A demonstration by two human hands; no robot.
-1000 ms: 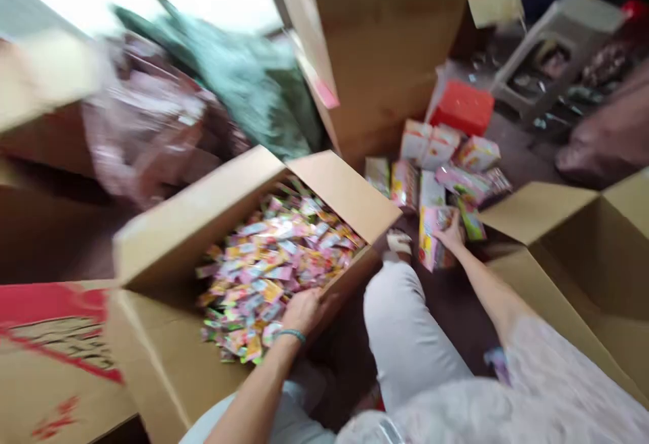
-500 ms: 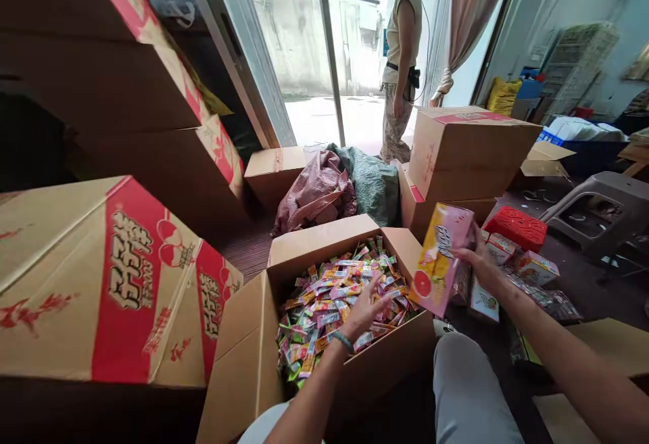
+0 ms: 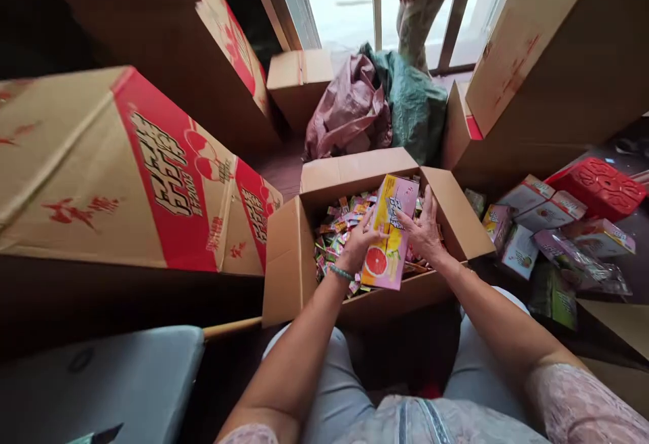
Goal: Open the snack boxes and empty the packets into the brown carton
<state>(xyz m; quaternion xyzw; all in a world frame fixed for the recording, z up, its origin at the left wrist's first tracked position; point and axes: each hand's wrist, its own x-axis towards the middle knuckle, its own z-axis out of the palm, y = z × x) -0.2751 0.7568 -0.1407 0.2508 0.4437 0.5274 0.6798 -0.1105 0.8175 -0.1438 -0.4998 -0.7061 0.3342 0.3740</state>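
Observation:
A yellow and pink box (image 3: 390, 231) with a grapefruit picture is tilted above an open carton (image 3: 355, 165) full of small colourful wrapped packets (image 3: 334, 238). My left hand (image 3: 359, 244), with a beaded bracelet at the wrist, grips the box's left edge. On the right side, my right hand (image 3: 424, 231) holds the same box, its thumb across the front and its other fingers reaching past the edge. The box hides part of the packets beneath it.
Big printed cartons (image 3: 187, 180) stand at the left, and another (image 3: 532, 59) at the right. Small boxes (image 3: 520, 251) and a red stool (image 3: 598, 187) lie on the right. Sacks (image 3: 349, 106) sit behind the carton; a person (image 3: 426, 5) stands beyond.
The view has tilted down. The box has come from the carton's right side to over the packets, and my left hand, open before, has taken hold of it too.

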